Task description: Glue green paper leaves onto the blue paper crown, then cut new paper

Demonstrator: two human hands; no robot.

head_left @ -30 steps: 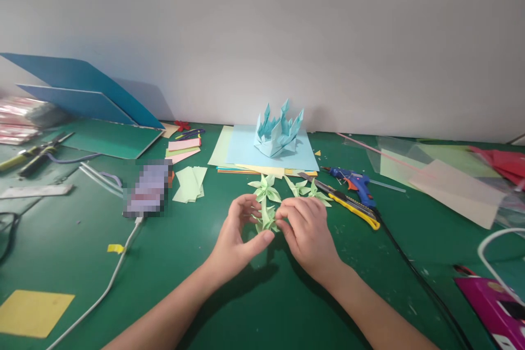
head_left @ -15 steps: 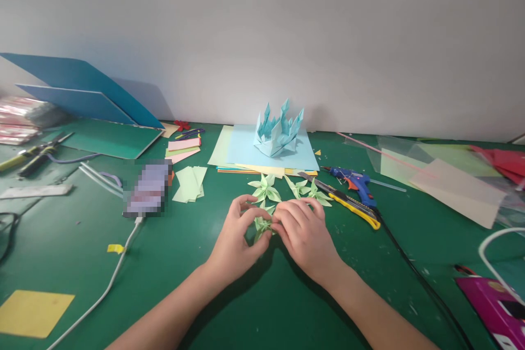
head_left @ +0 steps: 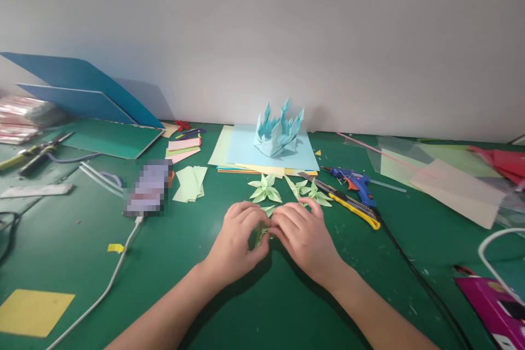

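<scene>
Between my two hands is a light green folded paper flower (head_left: 263, 233), mostly covered by fingers. My left hand (head_left: 238, 235) curls round its left side, thumb and fingers closed on it. From the right, my right hand (head_left: 302, 235) pinches its edge with bent fingers. Just beyond the hands lies a green paper flower (head_left: 266, 189) with pointed petals spread out. To its right are more folded green petals (head_left: 316, 193), close to my right hand's knuckles. A further green petal tip (head_left: 268, 210) shows between the hands.
A blue folded paper piece (head_left: 275, 139) stands on stacked paper sheets (head_left: 241, 147) by the wall. Right of my hands lie a yellow utility knife (head_left: 356, 212) and a blue glue gun (head_left: 356, 181) with its cord. Green paper slips (head_left: 191, 184) and a phone (head_left: 148, 187) are on the left.
The fingers of my left hand have closed in further over the paper flower, so less of it shows. My right hand stays almost in place.
</scene>
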